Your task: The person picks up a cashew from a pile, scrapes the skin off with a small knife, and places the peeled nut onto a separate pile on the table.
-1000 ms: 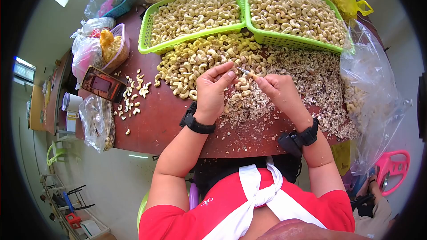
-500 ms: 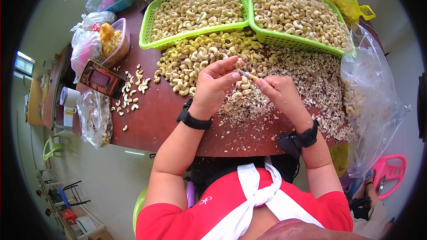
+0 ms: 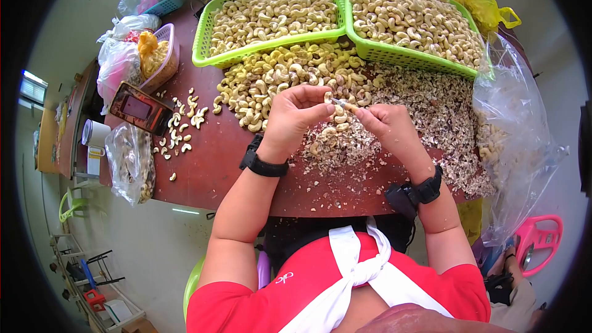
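Note:
My left hand [image 3: 300, 113] pinches a single cashew nut [image 3: 328, 97] between thumb and fingertips. Closed around the wooden handle of a small knife [image 3: 347, 106] is my right hand [image 3: 388, 124]; the short metal blade touches or nearly touches the nut. Both hands hover over the table, just in front of a heap of loose cashews [image 3: 259, 95]. Below and to the right of the knife spreads a pile of brown skin flakes [image 3: 425, 108].
Two green baskets [image 3: 206, 31] full of cashews stand at the back. A phone [image 3: 140, 108] leans at left near scattered nuts [image 3: 180, 124]. Clear plastic bags [image 3: 129, 160] lie on the left, and another large bag [image 3: 518, 129] hangs at the table's right edge.
My left hand has shifted slightly left and down, its fingers closer around the cashew. The right hand with the knife stays almost in place.

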Tool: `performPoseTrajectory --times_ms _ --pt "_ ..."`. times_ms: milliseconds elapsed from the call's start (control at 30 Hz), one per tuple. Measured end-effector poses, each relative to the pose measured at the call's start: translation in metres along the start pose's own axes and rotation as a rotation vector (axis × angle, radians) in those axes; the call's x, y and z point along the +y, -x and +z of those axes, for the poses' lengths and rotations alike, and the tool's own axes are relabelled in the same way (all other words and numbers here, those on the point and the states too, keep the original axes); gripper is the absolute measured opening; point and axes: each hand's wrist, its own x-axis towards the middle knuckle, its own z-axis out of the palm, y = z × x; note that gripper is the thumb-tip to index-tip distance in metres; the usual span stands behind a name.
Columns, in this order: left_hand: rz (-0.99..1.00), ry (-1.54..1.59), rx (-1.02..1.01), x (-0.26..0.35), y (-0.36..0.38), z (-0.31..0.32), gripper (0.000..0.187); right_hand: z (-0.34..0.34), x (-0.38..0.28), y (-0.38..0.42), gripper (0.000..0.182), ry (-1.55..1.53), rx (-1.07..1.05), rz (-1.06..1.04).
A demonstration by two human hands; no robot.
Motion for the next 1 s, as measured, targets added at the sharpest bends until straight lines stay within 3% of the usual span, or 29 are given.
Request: performPoseTrajectory --times_ms 367,767,867,1000 --pt "0.069 0.042 -0.048 -0.001 -0.001 -0.004 0.029 -0.001 -0.003 0.002 0.041 -0.031 -0.024 -0.011" --pt "-0.299 0.023 -0.107 0.011 -0.005 -0.017 0.020 0.000 0.001 0.001 0.042 -0.054 -0.011 0.025" --pt "-0.145 0.104 -0.088 0.006 -0.005 -0.011 0.021 0.000 0.002 0.001 0.043 -0.042 -0.014 0.014" --pt "-0.082 0.148 -0.086 -0.003 -0.006 -0.010 0.020 0.001 0.001 0.001 0.044 -0.065 0.007 0.002"
